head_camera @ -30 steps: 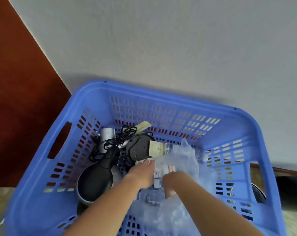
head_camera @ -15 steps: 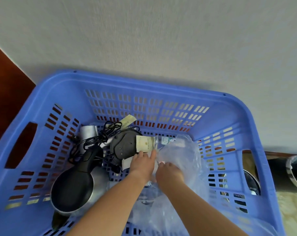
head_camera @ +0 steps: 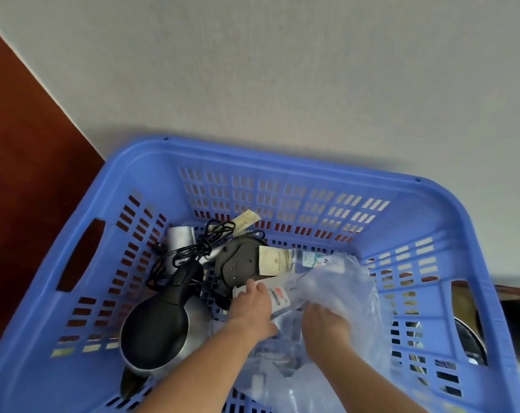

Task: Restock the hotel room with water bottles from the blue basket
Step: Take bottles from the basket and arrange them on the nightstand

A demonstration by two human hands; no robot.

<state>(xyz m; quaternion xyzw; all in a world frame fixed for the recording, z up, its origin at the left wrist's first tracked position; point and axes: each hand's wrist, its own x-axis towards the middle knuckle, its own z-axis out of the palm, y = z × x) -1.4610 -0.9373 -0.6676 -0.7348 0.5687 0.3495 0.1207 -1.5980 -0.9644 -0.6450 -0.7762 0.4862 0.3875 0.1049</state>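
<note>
Reaching into the blue basket (head_camera: 282, 162), the left hand (head_camera: 252, 307) curls its fingers over a water bottle (head_camera: 279, 296) near the middle. The right hand (head_camera: 325, 323) is in the clear plastic wrap (head_camera: 342, 281) by the right wall; its fingers are hidden, so I cannot tell how they lie.

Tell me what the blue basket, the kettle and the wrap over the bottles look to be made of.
The basket looks like moulded plastic, blue with a dull sheen: slotted walls, cut-out handles. The kettle seems polished steel in the body, which mirrors its surroundings, with smooth black plastic lid and handle. The wrap is likely thin clear plastic film, crinkled and glossy.
</note>
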